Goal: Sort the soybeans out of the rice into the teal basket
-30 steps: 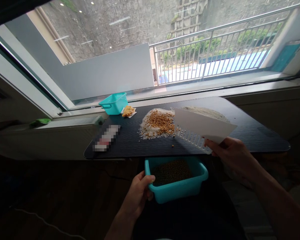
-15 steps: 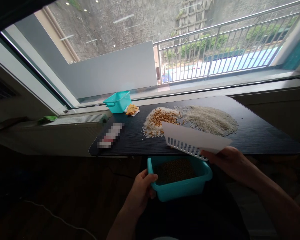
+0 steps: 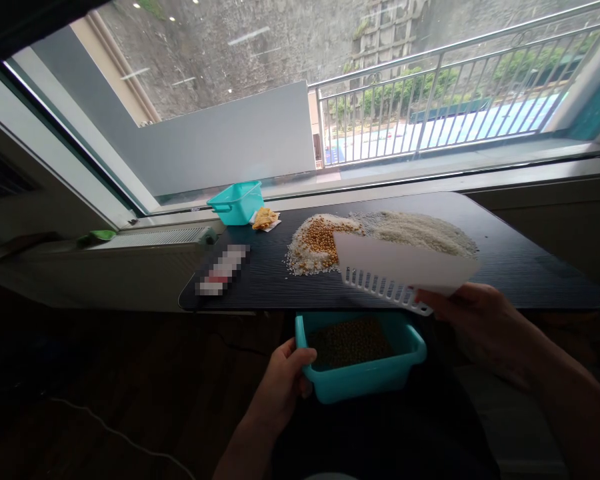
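My left hand (image 3: 286,373) grips the left rim of a teal plastic basin (image 3: 365,387), held just below the table's front edge. Small brownish beans (image 3: 353,341) cover the basin's floor. In my right hand (image 3: 473,310) is a white slotted scoop (image 3: 405,263), raised above the table's front edge with its row of slots toward me. Behind the scoop lies a heap of white rice (image 3: 305,257) topped with golden soybeans (image 3: 323,237). To its right spreads a larger pile of rice (image 3: 420,230), partly hidden by the scoop.
On the dark table (image 3: 265,280), a second teal basin (image 3: 237,203) stands at the back left beside a crumpled yellowish item (image 3: 265,219) on white paper. A blurred-out flat object (image 3: 223,270) lies at the left edge. The window and a radiator (image 3: 163,238) border the table.
My right hand has moved the scoop a little to the right and slightly up. My left hand and the basin stay nearly still.
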Demonstrator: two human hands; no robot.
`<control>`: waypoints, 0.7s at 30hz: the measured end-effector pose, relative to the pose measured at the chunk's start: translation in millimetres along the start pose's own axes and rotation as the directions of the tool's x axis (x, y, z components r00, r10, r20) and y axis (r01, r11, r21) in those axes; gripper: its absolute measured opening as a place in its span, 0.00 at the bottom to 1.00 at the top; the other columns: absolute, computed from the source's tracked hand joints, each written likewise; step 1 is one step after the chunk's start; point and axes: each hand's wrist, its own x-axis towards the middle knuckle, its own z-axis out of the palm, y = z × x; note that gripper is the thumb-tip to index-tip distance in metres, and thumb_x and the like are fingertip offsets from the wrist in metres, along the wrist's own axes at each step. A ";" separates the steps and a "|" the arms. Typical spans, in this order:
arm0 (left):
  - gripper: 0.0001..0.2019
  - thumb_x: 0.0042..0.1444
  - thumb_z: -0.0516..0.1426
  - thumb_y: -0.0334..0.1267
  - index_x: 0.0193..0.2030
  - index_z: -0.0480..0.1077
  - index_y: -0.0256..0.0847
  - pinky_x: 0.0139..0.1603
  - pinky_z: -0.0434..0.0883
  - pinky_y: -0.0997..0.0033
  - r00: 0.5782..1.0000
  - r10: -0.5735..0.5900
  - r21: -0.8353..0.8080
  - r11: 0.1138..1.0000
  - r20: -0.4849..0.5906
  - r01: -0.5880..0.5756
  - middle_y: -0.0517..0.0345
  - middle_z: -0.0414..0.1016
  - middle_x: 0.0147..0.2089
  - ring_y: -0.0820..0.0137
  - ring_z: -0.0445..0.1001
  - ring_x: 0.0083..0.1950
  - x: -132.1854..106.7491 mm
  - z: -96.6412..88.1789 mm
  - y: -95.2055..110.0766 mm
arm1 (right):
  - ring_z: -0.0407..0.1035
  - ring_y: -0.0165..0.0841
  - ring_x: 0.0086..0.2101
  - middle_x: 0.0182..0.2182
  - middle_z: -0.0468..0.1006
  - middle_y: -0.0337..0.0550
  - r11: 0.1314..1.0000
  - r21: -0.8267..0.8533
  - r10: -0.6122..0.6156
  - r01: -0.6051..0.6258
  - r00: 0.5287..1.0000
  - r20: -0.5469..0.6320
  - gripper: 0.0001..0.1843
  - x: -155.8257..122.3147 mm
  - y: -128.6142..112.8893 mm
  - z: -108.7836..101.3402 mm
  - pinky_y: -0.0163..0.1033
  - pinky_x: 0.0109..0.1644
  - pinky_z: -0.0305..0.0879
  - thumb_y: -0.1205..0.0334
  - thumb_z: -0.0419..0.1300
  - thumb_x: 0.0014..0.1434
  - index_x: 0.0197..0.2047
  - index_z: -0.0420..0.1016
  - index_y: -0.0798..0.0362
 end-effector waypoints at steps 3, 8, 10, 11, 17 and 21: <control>0.16 0.43 0.68 0.43 0.29 0.67 0.39 0.18 0.53 0.79 1.000 0.006 0.005 1.000 -0.006 -0.006 0.72 0.58 0.17 0.81 0.54 0.17 0.1 -0.3 -2.3 | 0.70 0.36 0.24 0.19 0.76 0.43 0.991 -0.118 0.044 -0.071 0.975 -0.217 0.21 14.8 6.6 -12.4 0.39 0.28 0.65 0.42 0.65 0.47 0.28 0.81 0.54; 0.16 0.43 0.69 0.44 0.29 0.66 0.40 0.17 0.52 0.79 1.000 0.014 -0.003 1.000 -0.014 -0.014 0.73 0.56 0.17 0.81 0.53 0.17 2.3 0.1 -6.1 | 0.67 0.33 0.22 0.17 0.73 0.42 0.981 -0.179 0.031 -0.078 0.967 -0.254 0.19 34.2 7.5 -15.7 0.39 0.27 0.62 0.44 0.62 0.50 0.26 0.78 0.53; 0.16 0.43 0.68 0.43 0.29 0.66 0.39 0.17 0.52 0.79 1.000 0.018 -0.006 1.000 -0.010 -0.018 0.73 0.56 0.17 0.81 0.53 0.17 3.1 0.5 -6.4 | 0.67 0.34 0.22 0.17 0.73 0.42 0.977 -0.203 0.016 -0.068 0.968 -0.250 0.20 38.1 8.2 -11.3 0.39 0.27 0.61 0.43 0.62 0.50 0.25 0.77 0.53; 0.16 0.43 0.68 0.43 0.29 0.66 0.39 0.18 0.52 0.79 1.000 0.020 -0.007 1.000 -0.006 -0.020 0.73 0.56 0.17 0.81 0.53 0.17 3.3 0.7 -6.3 | 0.67 0.34 0.22 0.17 0.73 0.42 0.974 -0.215 0.009 -0.064 0.968 -0.249 0.20 39.3 9.1 -8.9 0.40 0.27 0.60 0.43 0.62 0.50 0.24 0.77 0.53; 0.15 0.43 0.68 0.42 0.29 0.66 0.39 0.18 0.52 0.80 1.000 0.017 -0.006 1.000 -0.006 -0.017 0.72 0.57 0.17 0.82 0.53 0.17 1.5 1.1 -5.3 | 0.70 0.37 0.24 0.19 0.77 0.42 0.968 -0.247 -0.020 -0.036 0.975 -0.223 0.20 39.0 16.2 -1.4 0.40 0.29 0.62 0.42 0.61 0.50 0.25 0.77 0.51; 0.15 0.43 0.67 0.42 0.28 0.66 0.40 0.18 0.52 0.79 1.000 0.015 -0.005 1.000 -0.007 -0.015 0.72 0.57 0.17 0.81 0.53 0.17 1.7 1.4 -4.8 | 0.70 0.36 0.23 0.17 0.76 0.41 0.968 -0.252 -0.044 -0.005 0.981 -0.190 0.21 34.7 14.9 0.2 0.40 0.28 0.62 0.41 0.60 0.50 0.22 0.76 0.50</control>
